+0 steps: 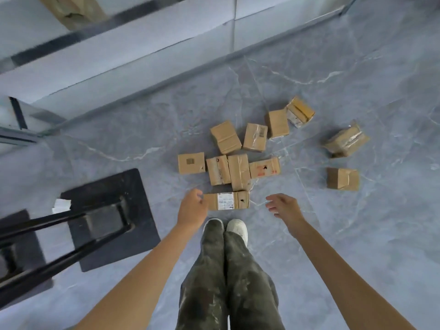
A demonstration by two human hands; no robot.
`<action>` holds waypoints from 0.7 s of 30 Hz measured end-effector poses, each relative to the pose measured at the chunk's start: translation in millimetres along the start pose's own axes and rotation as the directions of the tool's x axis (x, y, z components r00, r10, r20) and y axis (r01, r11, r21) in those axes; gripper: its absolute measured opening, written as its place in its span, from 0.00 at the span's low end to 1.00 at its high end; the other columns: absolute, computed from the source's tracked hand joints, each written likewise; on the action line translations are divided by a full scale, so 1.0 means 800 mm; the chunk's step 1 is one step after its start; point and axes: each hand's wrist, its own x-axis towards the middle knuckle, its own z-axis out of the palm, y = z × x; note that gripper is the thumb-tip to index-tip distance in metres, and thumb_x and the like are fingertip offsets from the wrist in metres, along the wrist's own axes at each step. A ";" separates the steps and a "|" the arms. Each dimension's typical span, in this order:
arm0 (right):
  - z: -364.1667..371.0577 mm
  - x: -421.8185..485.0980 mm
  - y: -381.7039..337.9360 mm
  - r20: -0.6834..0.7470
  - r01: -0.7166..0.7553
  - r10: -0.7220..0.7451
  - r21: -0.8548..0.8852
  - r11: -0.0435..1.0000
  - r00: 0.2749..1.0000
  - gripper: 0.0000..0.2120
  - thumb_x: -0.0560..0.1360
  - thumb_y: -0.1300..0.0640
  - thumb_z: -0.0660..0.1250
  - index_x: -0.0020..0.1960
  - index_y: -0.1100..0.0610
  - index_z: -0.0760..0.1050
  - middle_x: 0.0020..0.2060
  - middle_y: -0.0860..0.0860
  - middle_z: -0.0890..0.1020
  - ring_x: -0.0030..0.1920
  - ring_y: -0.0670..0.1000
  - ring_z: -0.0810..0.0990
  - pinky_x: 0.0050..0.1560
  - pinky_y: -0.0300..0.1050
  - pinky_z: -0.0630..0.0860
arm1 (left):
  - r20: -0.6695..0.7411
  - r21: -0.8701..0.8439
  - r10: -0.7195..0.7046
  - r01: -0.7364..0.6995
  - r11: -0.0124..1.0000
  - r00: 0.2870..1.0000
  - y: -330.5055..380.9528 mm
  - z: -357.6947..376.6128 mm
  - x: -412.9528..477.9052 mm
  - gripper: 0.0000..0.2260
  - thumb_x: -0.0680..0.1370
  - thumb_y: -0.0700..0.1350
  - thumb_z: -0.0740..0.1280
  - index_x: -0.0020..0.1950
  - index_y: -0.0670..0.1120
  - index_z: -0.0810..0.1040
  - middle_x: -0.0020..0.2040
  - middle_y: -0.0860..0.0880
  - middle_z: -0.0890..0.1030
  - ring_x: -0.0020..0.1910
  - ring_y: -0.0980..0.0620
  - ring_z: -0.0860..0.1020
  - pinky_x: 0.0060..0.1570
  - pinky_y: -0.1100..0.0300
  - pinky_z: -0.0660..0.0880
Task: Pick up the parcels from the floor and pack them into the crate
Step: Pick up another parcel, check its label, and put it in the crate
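Observation:
Several small cardboard parcels lie scattered on the grey floor. The nearest parcel (228, 200), with a white label, lies just in front of my shoes. My left hand (191, 209) hangs at that parcel's left end, fingers loosely curled, holding nothing. My right hand (283, 206) reaches out to the parcel's right, fingers spread, apart from it. A cluster of parcels (239, 171) lies just beyond, and two more parcels (342, 178) lie off to the right. A black crate (140, 225) stands on the floor at my left.
A black-framed cart or stand (35, 246) crosses over the crate at the left edge. A glass or mirrored wall (142, 55) runs along the far side. My legs and white shoes (235, 227) stand at the centre bottom.

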 end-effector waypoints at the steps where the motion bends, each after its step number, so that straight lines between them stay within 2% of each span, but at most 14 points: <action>1: 0.018 0.044 0.016 0.002 -0.012 0.012 -0.005 1.000 1.000 0.10 0.78 0.59 0.61 0.50 0.59 0.80 0.40 0.53 0.82 0.42 0.52 0.78 0.45 0.44 0.73 | 0.012 -0.011 -0.033 0.033 0.999 0.999 -0.020 0.023 0.040 0.09 0.80 0.40 0.57 0.58 0.43 0.74 0.54 0.44 0.77 0.56 0.43 0.75 0.52 0.53 0.72; 2: 0.037 0.087 0.034 0.011 -0.018 0.018 -0.015 1.000 1.000 0.11 0.78 0.58 0.60 0.52 0.59 0.80 0.42 0.54 0.81 0.44 0.53 0.78 0.48 0.45 0.73 | 0.029 -0.003 -0.068 0.068 0.998 0.997 -0.043 0.048 0.081 0.09 0.80 0.39 0.57 0.58 0.44 0.73 0.54 0.44 0.77 0.57 0.42 0.75 0.53 0.52 0.72; 4: 0.074 0.170 0.074 0.040 -0.045 0.048 -0.065 0.997 0.998 0.13 0.79 0.59 0.58 0.59 0.59 0.78 0.50 0.54 0.80 0.51 0.54 0.76 0.54 0.48 0.72 | 0.079 0.019 -0.157 0.156 0.988 0.984 -0.091 0.100 0.154 0.14 0.79 0.40 0.58 0.65 0.39 0.69 0.61 0.39 0.74 0.61 0.40 0.73 0.53 0.54 0.69; 6: 0.108 0.240 0.110 0.074 -0.096 0.104 -0.106 0.990 0.992 0.18 0.79 0.61 0.57 0.67 0.60 0.72 0.58 0.56 0.76 0.59 0.55 0.73 0.62 0.50 0.70 | 0.153 -0.003 -0.220 0.223 0.975 0.963 -0.141 0.148 0.213 0.20 0.78 0.40 0.62 0.69 0.39 0.65 0.64 0.39 0.72 0.62 0.41 0.72 0.51 0.57 0.68; 9: 0.149 0.315 0.155 0.161 -0.125 0.156 -0.185 0.975 0.975 0.23 0.80 0.61 0.56 0.75 0.61 0.60 0.70 0.57 0.67 0.69 0.58 0.66 0.68 0.51 0.63 | 0.263 -0.119 -0.247 0.285 0.951 0.933 -0.202 0.212 0.273 0.29 0.75 0.41 0.67 0.74 0.45 0.59 0.69 0.44 0.70 0.66 0.45 0.70 0.63 0.56 0.68; 11: 0.168 0.337 0.179 0.227 -0.126 0.163 -0.172 0.977 0.960 0.21 0.81 0.60 0.54 0.73 0.61 0.60 0.67 0.55 0.69 0.65 0.55 0.68 0.64 0.49 0.66 | 0.325 -0.190 -0.263 0.334 0.923 0.909 -0.218 0.235 0.288 0.33 0.75 0.39 0.68 0.76 0.46 0.54 0.70 0.48 0.67 0.68 0.46 0.68 0.67 0.54 0.66; 13: 0.171 0.340 0.192 0.233 -0.097 0.137 -0.175 0.980 0.963 0.19 0.81 0.61 0.53 0.71 0.62 0.62 0.60 0.53 0.72 0.58 0.53 0.69 0.55 0.47 0.68 | 0.306 -0.233 -0.308 0.385 0.893 0.901 -0.222 0.239 0.288 0.28 0.76 0.36 0.65 0.73 0.44 0.59 0.67 0.46 0.70 0.64 0.44 0.70 0.62 0.53 0.68; 15: 0.159 0.325 0.188 0.245 -0.091 0.133 -0.175 0.980 0.960 0.18 0.81 0.59 0.54 0.70 0.61 0.64 0.61 0.55 0.73 0.61 0.55 0.71 0.59 0.51 0.70 | 0.271 -0.239 -0.311 0.376 0.895 0.911 -0.220 0.223 0.273 0.20 0.76 0.35 0.64 0.67 0.43 0.66 0.62 0.44 0.74 0.56 0.45 0.74 0.54 0.54 0.71; 17: 0.137 0.295 0.172 0.278 -0.103 0.141 -0.148 0.984 0.950 0.17 0.80 0.63 0.54 0.68 0.60 0.66 0.61 0.56 0.73 0.62 0.56 0.71 0.64 0.55 0.68 | 0.275 -0.226 -0.284 0.348 0.910 0.919 -0.214 0.195 0.245 0.19 0.76 0.36 0.64 0.66 0.44 0.69 0.57 0.44 0.77 0.51 0.49 0.74 0.47 0.59 0.71; 19: 0.109 0.246 0.142 0.309 -0.125 0.143 -0.079 0.989 0.940 0.22 0.77 0.71 0.51 0.67 0.59 0.69 0.58 0.56 0.75 0.58 0.55 0.73 0.65 0.56 0.68 | 0.245 -0.231 -0.249 0.306 0.924 0.937 -0.197 0.158 0.205 0.17 0.76 0.37 0.64 0.65 0.45 0.72 0.54 0.47 0.78 0.50 0.50 0.75 0.43 0.61 0.70; 21: 0.080 0.184 0.106 0.339 -0.102 0.096 0.002 0.995 0.936 0.25 0.75 0.75 0.49 0.64 0.58 0.72 0.54 0.56 0.77 0.55 0.54 0.75 0.63 0.55 0.69 | 0.163 -0.269 -0.206 0.244 0.932 0.965 -0.161 0.111 0.159 0.15 0.77 0.36 0.63 0.63 0.45 0.74 0.52 0.48 0.78 0.50 0.49 0.76 0.41 0.64 0.71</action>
